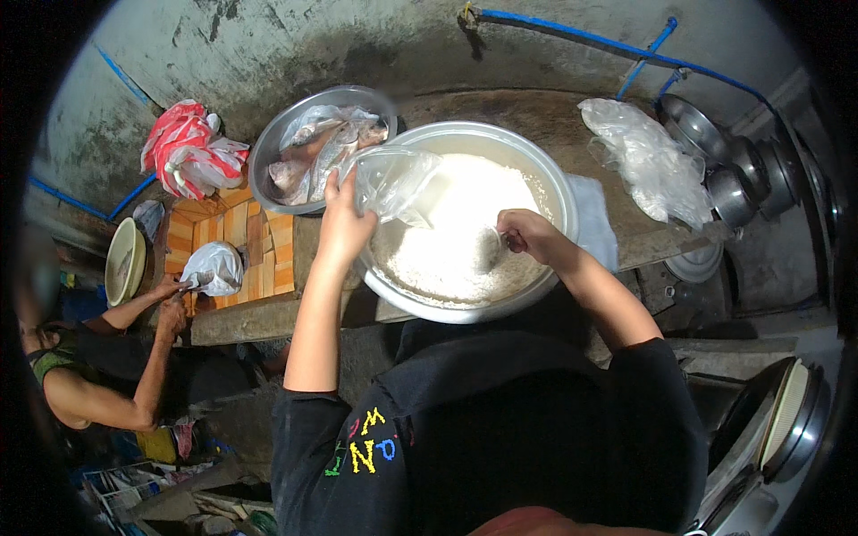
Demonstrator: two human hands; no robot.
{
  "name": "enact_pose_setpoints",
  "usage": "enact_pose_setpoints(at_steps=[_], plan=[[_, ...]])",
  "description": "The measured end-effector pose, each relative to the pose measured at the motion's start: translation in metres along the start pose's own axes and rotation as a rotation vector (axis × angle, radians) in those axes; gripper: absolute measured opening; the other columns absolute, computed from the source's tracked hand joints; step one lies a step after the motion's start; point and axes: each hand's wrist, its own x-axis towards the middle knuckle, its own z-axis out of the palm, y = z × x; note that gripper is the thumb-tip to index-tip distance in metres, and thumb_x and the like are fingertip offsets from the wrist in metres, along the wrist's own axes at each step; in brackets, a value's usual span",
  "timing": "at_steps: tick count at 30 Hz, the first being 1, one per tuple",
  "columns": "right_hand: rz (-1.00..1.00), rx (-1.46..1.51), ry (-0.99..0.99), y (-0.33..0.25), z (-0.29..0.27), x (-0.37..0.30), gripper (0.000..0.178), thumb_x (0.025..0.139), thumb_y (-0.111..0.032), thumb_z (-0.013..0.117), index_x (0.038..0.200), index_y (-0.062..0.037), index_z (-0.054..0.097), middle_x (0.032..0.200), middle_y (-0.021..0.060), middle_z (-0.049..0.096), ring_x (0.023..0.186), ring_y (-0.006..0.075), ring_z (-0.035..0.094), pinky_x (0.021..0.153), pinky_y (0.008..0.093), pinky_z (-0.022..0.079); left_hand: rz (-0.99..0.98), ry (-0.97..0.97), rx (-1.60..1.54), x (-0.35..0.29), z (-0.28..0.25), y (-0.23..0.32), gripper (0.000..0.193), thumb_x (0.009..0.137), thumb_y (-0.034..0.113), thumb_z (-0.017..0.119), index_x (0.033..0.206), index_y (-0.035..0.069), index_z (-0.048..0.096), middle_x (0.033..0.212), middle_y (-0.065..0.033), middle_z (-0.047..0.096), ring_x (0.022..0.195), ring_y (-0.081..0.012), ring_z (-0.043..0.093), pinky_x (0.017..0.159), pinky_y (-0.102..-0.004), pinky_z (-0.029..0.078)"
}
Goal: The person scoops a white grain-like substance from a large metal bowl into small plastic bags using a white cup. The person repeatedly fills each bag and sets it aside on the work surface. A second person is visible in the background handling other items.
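Observation:
In front of me a large round metal basin (pixel 567 210) holds a heap of white powder (pixel 478 188) that looks like flour. My left hand (pixel 344 219), at the basin's left rim, grips the mouth of a clear plastic bag (pixel 393 183), which hangs over the powder. My right hand (pixel 532 237) is closed on the handle of a greyish scoop (pixel 485 250), whose bowl rests in the powder right of the middle. The scoop's exact shape is hard to make out. Whether the bag contains anything is unclear.
A smaller metal basin (pixel 259 170) of whole fish stands behind left. Further left are a red-and-white plastic bag (pixel 192 147) and a wooden slatted board (pixel 268 241), where another person's hands (pixel 170 299) work by a white bag (pixel 214 268). Clear bags (pixel 639 161) and metal pots (pixel 733 192) stand right.

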Motion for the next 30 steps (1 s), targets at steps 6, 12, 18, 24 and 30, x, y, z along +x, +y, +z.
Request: enact_pose_setpoints(at_steps=[6, 12, 18, 24, 30], plan=[[0.057, 0.190, -0.033, 0.004, -0.012, -0.003, 0.010, 0.077, -0.014, 0.049, 0.067, -0.0114, 0.052, 0.059, -0.0025, 0.046, 0.052, 0.0090, 0.043, 0.050, 0.0252, 0.036, 0.052, -0.157, 0.011, 0.011, 0.015, 0.013, 0.073, 0.061, 0.005, 0.059, 0.129, 0.007, 0.034, 0.137, -0.0270, 0.016, 0.116, -0.0395, 0.038, 0.093, -0.0370, 0.038], [-0.113, 0.426, -0.134, -0.048, 0.011, -0.023, 0.013, 0.079, -0.016, 0.048, 0.067, -0.0123, 0.048, 0.059, -0.0042, 0.046, 0.051, 0.0074, 0.042, 0.050, 0.0229, 0.037, 0.206, -0.291, 0.014, 0.018, 0.024, 0.032, 0.083, 0.057, 0.006, 0.061, 0.133, 0.019, 0.030, 0.134, -0.0292, 0.021, 0.114, -0.0404, 0.040, 0.092, -0.0361, 0.038], [-0.314, 0.441, -0.054, -0.073, 0.029, -0.013, 0.017, 0.081, -0.012, 0.048, 0.064, -0.0110, 0.044, 0.055, -0.0042, 0.040, 0.046, 0.0065, 0.036, 0.046, 0.0194, 0.034, 0.231, -0.465, -0.114, 0.027, 0.022, 0.053, 0.096, 0.056, 0.010, 0.063, 0.138, 0.009, 0.013, 0.133, -0.0308, 0.024, 0.117, -0.0371, 0.040, 0.094, -0.0306, 0.035], [-0.442, -0.505, 0.206, -0.060, 0.030, 0.005, 0.022, 0.081, -0.021, 0.053, 0.075, -0.0005, 0.054, 0.066, 0.0097, 0.054, 0.058, 0.0183, 0.051, 0.057, 0.0271, 0.042, 0.181, -0.532, -0.247, 0.028, 0.025, 0.058, 0.098, 0.057, 0.007, 0.061, 0.138, 0.006, 0.007, 0.120, -0.0261, 0.045, 0.106, -0.0253, 0.049, 0.090, -0.0259, 0.037], [-0.705, -1.301, 0.256, -0.066, 0.058, 0.014, 0.022, 0.078, -0.020, 0.054, 0.080, 0.0026, 0.056, 0.082, 0.0182, 0.056, 0.080, 0.0333, 0.055, 0.072, 0.0378, 0.043, 0.081, -0.590, -0.336, 0.026, 0.023, 0.080, 0.091, 0.058, 0.005, 0.058, 0.136, -0.002, 0.012, 0.125, -0.0240, 0.040, 0.087, -0.0174, 0.049, 0.072, -0.0246, 0.041]])
